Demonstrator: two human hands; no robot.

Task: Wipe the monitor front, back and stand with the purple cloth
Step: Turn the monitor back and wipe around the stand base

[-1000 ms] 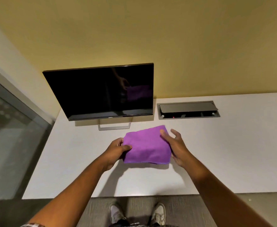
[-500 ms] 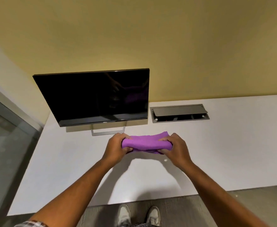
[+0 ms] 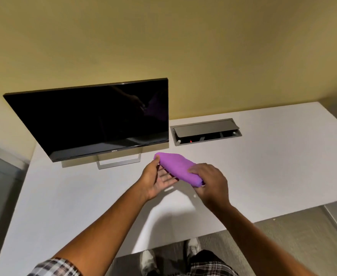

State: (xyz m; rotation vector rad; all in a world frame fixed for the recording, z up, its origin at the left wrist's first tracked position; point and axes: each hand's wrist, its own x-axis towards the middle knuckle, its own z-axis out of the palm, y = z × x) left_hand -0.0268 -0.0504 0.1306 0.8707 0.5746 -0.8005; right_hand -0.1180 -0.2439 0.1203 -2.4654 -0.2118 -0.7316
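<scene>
The cloth (image 3: 176, 167) is held bunched above the desk (image 3: 263, 166), just in front of the monitor (image 3: 88, 120) and its stand (image 3: 119, 163). Its near end is clamped by the curled fingers of the right hand (image 3: 209, 182); its far end is touched by the left hand (image 3: 158, 177), palm up, fingers spread beneath, seemingly to gather it into a wiping pad. No wiping is yet begun.
</scene>
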